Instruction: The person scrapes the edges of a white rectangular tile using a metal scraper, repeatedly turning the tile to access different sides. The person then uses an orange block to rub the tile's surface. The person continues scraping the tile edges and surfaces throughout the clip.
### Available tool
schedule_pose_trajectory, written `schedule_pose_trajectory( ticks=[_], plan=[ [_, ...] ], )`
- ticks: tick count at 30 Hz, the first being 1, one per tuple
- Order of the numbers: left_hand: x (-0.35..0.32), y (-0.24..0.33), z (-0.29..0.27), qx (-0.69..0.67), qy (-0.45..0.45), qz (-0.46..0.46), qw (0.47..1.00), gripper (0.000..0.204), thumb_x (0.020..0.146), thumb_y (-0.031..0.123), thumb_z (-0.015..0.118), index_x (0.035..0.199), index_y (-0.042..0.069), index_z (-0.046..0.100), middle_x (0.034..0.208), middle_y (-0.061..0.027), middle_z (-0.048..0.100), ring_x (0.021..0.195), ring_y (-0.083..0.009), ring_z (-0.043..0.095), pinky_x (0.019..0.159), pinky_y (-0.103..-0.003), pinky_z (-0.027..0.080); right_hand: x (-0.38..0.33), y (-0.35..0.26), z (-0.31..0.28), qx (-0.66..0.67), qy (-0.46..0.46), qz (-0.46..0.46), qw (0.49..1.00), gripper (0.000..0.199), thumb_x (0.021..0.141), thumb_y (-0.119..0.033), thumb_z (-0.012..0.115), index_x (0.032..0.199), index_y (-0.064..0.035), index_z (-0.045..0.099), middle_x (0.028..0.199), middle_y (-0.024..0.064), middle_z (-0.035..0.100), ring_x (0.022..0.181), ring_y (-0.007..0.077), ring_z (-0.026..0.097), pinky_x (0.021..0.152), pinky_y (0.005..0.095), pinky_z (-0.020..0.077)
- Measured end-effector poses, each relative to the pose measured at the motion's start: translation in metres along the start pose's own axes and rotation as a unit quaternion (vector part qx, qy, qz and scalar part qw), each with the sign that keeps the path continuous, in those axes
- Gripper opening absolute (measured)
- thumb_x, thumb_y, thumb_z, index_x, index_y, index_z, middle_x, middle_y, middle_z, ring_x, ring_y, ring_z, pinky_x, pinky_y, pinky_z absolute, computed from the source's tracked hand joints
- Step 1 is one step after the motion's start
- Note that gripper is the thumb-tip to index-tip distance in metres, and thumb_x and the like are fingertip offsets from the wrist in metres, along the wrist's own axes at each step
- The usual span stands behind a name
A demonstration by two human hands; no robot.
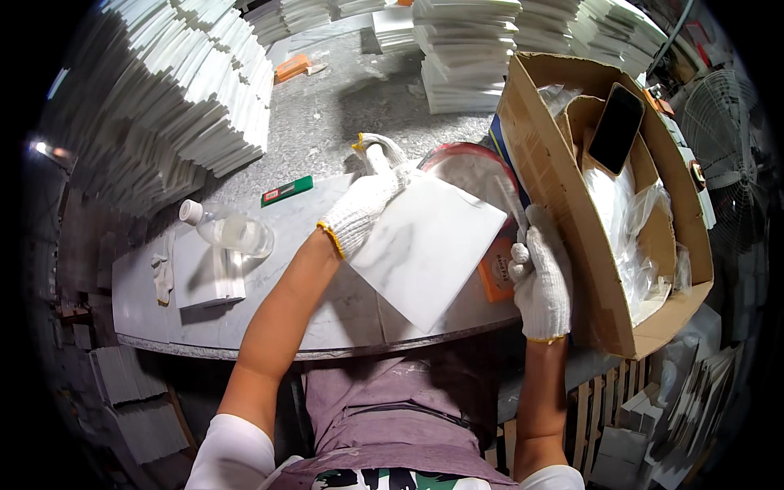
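In the head view, my left hand point(371, 200) grasps the white tile point(437, 249) by its far-left edge, so it reaches out rightward from my fingers, near the front edge of the bench point(327, 318). My right hand point(545, 282) is curled around a thin pale stick point(515, 206), just right of the tile, beside the cardboard box point(563, 196) at the bench's right end.

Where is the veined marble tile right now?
In the head view, the marble tile is just right of centre, held at its upper-left side by the gloved left hand, with the orange block to its right.
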State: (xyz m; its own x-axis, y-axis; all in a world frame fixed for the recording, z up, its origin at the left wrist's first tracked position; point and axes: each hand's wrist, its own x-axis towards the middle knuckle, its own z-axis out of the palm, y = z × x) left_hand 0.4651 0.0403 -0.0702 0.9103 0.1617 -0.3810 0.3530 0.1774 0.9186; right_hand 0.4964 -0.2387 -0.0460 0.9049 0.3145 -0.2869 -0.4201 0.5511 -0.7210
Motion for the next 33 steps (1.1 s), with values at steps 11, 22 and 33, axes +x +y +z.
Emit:
schedule_pose_trajectory(
  ticks=[11, 22, 33],
  plan=[
    [-0.034, -0.014, 0.022, -0.274, -0.006, -0.131, 0.953, 0.027, 0.099, 0.019, 0.047, 0.12, 0.002, 0.054, 0.103, -0.0077, 0.063, 0.093, -0.0178, 0.064, 0.083, -0.03, 0.055, -0.031, 0.012, -0.014, 0.225, -0.14, 0.126, 0.956, 0.025, 0.098, -0.02, 0.05, 0.12, -0.0072, 0.052, 0.097, 0.0026, 0.057, 0.082, 0.0123, 0.057, 0.069, 0.0242, 0.0509],
    [-0.066, -0.042, 0.028, -0.032, 0.156, 0.28, 0.947, 0.023, 0.101, 0.02, 0.044, 0.105, 0.0, 0.055, 0.095, -0.0003, 0.053, 0.087, -0.0091, 0.05, 0.079, -0.023, 0.043, -0.059, 0.017, -0.011, 0.023, -0.154, 0.018, 0.988, 0.034, 0.094, -0.022, 0.057, 0.121, -0.0022, 0.049, 0.13, 0.0174, 0.053, 0.105, 0.0277, 0.059, 0.091, 0.0405, 0.0502],
    [-0.08, -0.083, 0.034, -0.015, 0.314, 0.325, 0.892, 0.023, 0.1, 0.021, 0.049, 0.098, 0.001, 0.06, 0.084, 0.0052, 0.053, 0.074, -0.0045, 0.045, 0.066, -0.021, 0.04, -0.044, -0.007, -0.004, -0.266, -0.142, -0.027, 0.953, 0.037, 0.088, -0.017, 0.061, 0.118, 0.005, 0.054, 0.094, 0.0075, 0.058, 0.076, 0.0149, 0.056, 0.07, 0.028, 0.0467]
  ],
)
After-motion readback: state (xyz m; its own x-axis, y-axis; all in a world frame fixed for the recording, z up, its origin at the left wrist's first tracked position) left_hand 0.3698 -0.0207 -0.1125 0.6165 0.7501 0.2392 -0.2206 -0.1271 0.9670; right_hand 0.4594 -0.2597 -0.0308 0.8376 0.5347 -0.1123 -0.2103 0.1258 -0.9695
